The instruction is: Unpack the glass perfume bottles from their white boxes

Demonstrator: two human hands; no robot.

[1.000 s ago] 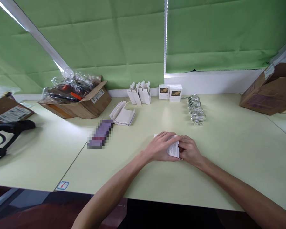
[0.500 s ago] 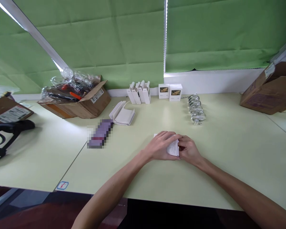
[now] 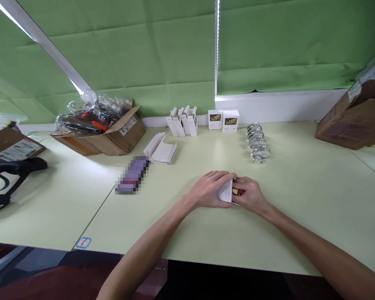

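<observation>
Green fabric blinds [image 3: 128, 54] hang behind a long pale green tabletop [image 3: 300, 208], and I'm working near its front edge. My forearms reach in from that edge and angle together, with both hands low over the surface. My left hand [image 3: 209, 191] is curled, its fingers wrapped over a folded white paper leaflet [image 3: 226, 191]. My right hand [image 3: 248, 195] is closed from the other side, pinching the leaflet's edge, with a small gold-coloured object [image 3: 237, 191] showing between the paper and my fingers. Its exact shape is too hidden to tell.

There's open tabletop on both sides of my grip. Just ahead and to the right stands a row of clear glass pieces [image 3: 258, 143]. Farther ahead are two white boxes with gold pictures [image 3: 222, 120] and four narrow white cartons [image 3: 182, 122]. Ahead and to the left lie a stack of folded white leaflets [image 3: 160, 150] and a blurred purple block [image 3: 131, 175]. Beyond them sits an open cardboard box [image 3: 125, 137] of clear glassware in plastic [image 3: 87, 112].
</observation>
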